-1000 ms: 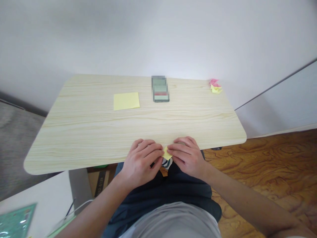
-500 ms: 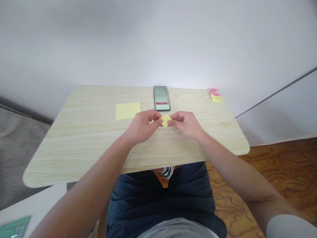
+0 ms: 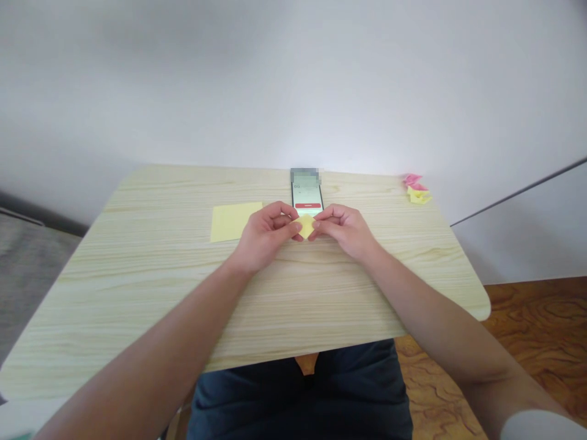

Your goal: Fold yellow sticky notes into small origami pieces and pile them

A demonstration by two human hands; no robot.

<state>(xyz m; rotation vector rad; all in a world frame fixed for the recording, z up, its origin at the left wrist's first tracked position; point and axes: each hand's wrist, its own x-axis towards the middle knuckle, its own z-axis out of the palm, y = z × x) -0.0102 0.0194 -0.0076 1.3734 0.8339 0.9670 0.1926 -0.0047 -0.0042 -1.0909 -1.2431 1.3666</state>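
Note:
Between my two hands is a small folded piece of yellow paper (image 3: 306,227), diamond-shaped with a point toward me. My left hand (image 3: 270,232) pinches its left corner between thumb and fingers. On the other side, my right hand (image 3: 343,229) pinches the right corner the same way. The paper is held just in front of a phone (image 3: 307,194) with a lit screen and a red bar, partly covered by my fingertips. A flat yellow paper sheet (image 3: 229,222) lies left of my left hand, which overlaps its right edge.
At the table's (image 3: 151,287) back right corner lie a pink folded paper piece (image 3: 414,181) and a yellow folded paper piece (image 3: 419,195), side by side. A white wall (image 3: 275,79) rises behind the table. My legs (image 3: 298,397) are under the front edge.
The view has shifted, so the table looks larger and nearer. Both hands keep their pinch on the yellow paper, which now overlaps the phone's lower end in view.

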